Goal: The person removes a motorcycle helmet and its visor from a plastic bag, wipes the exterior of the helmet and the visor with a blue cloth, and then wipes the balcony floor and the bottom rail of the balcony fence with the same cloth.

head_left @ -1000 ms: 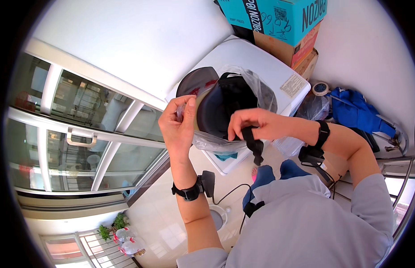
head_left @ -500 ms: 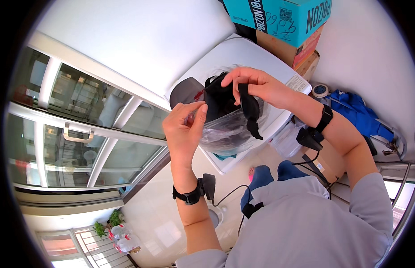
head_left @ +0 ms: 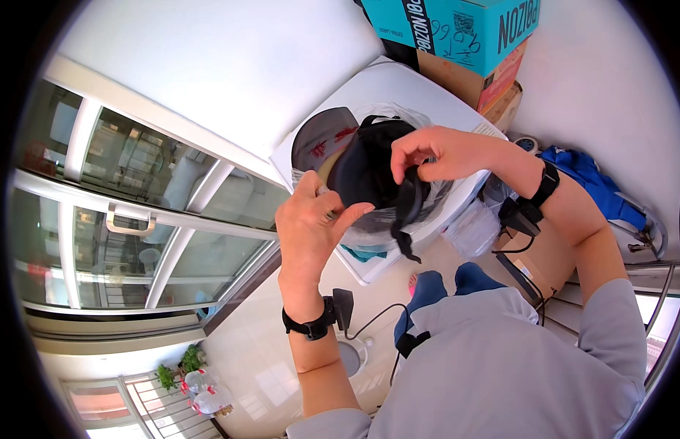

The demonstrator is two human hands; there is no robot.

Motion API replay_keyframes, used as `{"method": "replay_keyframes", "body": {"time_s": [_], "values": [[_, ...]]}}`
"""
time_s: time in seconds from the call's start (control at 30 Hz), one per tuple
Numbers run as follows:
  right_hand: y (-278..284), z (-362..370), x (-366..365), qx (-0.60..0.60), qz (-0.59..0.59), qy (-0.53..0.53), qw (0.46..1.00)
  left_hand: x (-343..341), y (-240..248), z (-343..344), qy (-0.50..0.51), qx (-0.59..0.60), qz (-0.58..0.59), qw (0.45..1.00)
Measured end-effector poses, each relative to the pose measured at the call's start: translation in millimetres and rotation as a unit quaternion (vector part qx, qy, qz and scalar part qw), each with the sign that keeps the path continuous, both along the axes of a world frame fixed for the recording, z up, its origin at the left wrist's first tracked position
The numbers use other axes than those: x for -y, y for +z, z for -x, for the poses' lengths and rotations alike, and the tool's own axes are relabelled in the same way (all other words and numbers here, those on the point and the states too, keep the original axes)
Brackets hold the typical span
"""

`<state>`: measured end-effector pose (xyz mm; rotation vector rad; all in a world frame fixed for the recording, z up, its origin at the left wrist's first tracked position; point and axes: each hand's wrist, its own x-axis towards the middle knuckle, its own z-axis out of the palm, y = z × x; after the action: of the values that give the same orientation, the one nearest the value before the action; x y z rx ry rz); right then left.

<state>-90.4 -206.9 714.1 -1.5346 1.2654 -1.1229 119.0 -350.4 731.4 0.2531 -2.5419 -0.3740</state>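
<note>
A clear plastic bag (head_left: 435, 192) sits open on a white flat-topped appliance (head_left: 457, 110), with dark fabric items inside. Among them is a grey cap-like piece (head_left: 314, 132) with red markings, beside a dark curved panel (head_left: 348, 175). My right hand (head_left: 435, 154) reaches over the bag, fingers closed on a black strap (head_left: 407, 212) whose loose end hangs over the bag's near side. At the bag's left rim, my left hand (head_left: 310, 227) has its fingers curled and the thumb stretched to the right. Its fingertips are partly hidden, and it appears to hold the bag's edge.
Stacked boxes, a teal box (head_left: 457, 36) on top, stand at the back. Blue fabric (head_left: 596, 186) lies at the right, above a cardboard box (head_left: 548, 263). A glass sliding door (head_left: 135, 212) runs along the left. Cables (head_left: 380, 318) trail from my wrist devices.
My right hand has moved right and slightly down with the black strap. The grey piece and dark panel show more fully. My left thumb has swung away from the fingers.
</note>
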Motion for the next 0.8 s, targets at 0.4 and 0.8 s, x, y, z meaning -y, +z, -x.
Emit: {"method": "replay_keyframes", "body": {"time_s": [0.4, 0.8], "values": [[-49.4, -11.9, 2.5, -0.375, -0.057, -0.116, 0.918, -3.1, -4.8, -0.7, -0.014, -0.015, 0.075, 0.997], [-49.4, 2.4, 20.0, -0.518, 0.034, -0.260, 0.814, -4.1, -11.8, -3.6, -0.022, -0.025, 0.102, 0.994]]}}
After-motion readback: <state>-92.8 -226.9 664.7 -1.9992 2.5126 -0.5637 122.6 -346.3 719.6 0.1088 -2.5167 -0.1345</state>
